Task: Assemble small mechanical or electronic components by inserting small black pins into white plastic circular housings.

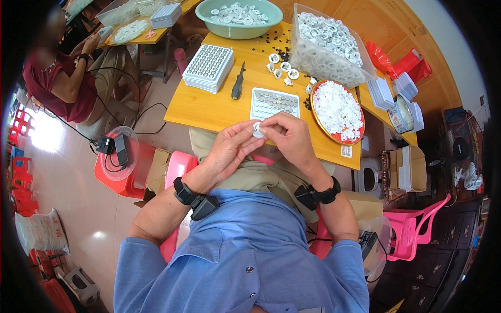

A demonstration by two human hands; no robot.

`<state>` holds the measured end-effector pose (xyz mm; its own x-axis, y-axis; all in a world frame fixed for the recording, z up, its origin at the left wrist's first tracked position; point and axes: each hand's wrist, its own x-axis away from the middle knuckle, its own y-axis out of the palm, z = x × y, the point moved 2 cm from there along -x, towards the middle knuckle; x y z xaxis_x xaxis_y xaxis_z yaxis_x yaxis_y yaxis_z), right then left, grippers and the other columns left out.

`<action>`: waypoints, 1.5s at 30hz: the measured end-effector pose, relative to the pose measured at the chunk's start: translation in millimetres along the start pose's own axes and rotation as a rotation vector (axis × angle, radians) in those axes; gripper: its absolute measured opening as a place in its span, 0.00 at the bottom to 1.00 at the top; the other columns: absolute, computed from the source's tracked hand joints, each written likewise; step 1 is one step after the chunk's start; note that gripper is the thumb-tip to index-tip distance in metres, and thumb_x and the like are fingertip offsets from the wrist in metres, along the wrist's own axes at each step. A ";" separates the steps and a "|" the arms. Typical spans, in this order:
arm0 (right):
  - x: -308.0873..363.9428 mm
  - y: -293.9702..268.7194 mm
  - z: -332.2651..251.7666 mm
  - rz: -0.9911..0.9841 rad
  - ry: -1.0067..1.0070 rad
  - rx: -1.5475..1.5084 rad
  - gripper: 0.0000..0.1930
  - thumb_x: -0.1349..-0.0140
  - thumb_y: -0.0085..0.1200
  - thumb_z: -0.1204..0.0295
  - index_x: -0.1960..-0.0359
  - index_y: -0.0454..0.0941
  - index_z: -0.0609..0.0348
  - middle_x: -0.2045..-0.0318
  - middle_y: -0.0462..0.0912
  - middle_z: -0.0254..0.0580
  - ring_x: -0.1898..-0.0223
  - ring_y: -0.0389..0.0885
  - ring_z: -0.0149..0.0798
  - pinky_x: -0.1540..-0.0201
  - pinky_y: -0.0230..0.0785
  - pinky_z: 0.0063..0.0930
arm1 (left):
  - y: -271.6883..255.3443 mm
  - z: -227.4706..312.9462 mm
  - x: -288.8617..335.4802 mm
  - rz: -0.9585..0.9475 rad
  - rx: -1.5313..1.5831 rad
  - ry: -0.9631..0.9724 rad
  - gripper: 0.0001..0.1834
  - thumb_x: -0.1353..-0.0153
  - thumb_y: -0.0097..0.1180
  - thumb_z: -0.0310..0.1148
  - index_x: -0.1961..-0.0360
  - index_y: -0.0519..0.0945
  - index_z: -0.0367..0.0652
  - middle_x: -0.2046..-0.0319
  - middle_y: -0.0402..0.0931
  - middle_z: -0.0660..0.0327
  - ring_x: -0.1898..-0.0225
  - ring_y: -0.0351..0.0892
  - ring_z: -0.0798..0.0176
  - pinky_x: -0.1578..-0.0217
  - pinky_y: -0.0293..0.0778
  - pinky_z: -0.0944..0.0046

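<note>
Above my lap, at the front edge of the table, my left hand (228, 149) and my right hand (292, 138) meet around a small round white plastic part (257, 130). The left thumb and fingers pinch it from one side, with the other left fingers curled below. My right thumb and fingertips press on its other side and hide some of it. Just beyond the hands lies a white tray (253, 111) with rows of small round silvery pieces (276, 99). Several white ring-shaped parts (285, 66) are scattered behind that tray.
On the yellow table (201, 112) are a stack of trays (207, 70), a screwdriver (238, 86), a green basin (206, 23), a clear bin (334, 76) and a red-rimmed plate (314, 104) heaped with white pieces. A co-worker (57, 86) sits at the left. Pink chair (412, 229) at right.
</note>
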<state>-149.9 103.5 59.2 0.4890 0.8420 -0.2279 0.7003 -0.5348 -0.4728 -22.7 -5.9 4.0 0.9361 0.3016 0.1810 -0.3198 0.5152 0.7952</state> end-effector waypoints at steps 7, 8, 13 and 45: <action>-0.5 -2.2 7.9 -0.030 -0.109 0.041 0.06 0.46 0.61 0.78 0.66 0.83 0.64 0.70 0.82 0.43 0.74 0.80 0.34 0.70 0.72 0.26 | 2.6 -1.8 0.8 -0.001 -0.063 -0.008 0.16 0.28 0.48 0.29 0.43 0.74 0.31 0.50 0.79 0.54 0.49 0.81 0.64 0.47 0.80 0.67; -0.5 -2.1 7.2 -0.027 -0.110 0.041 0.06 0.46 0.61 0.78 0.66 0.83 0.64 0.70 0.82 0.43 0.74 0.80 0.34 0.70 0.72 0.26 | 1.9 -3.2 0.3 0.009 -0.167 0.034 0.16 0.29 0.50 0.28 0.43 0.74 0.31 0.51 0.79 0.54 0.50 0.81 0.65 0.48 0.80 0.68; -1.8 -1.3 9.6 -0.073 0.002 -0.016 0.07 0.46 0.61 0.79 0.65 0.84 0.64 0.69 0.81 0.43 0.73 0.80 0.34 0.69 0.72 0.26 | -2.4 -6.2 -1.9 0.032 -0.370 0.115 0.16 0.30 0.53 0.27 0.44 0.74 0.32 0.52 0.79 0.55 0.51 0.81 0.67 0.48 0.79 0.70; -3.1 -9.2 4.0 -0.211 0.198 -0.183 0.08 0.41 0.59 0.76 0.63 0.82 0.69 0.71 0.87 0.44 0.69 0.87 0.31 0.63 0.77 0.22 | 2.6 -7.1 0.4 -0.047 -0.567 0.310 0.09 0.28 0.48 0.27 0.52 0.69 0.32 0.58 0.80 0.52 0.56 0.81 0.66 0.53 0.80 0.68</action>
<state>-159.9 106.1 60.8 0.4024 0.9147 0.0370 0.8697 -0.3693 -0.3274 -24.2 1.3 2.0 0.8923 0.4426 -0.0892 -0.3870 0.8515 0.3538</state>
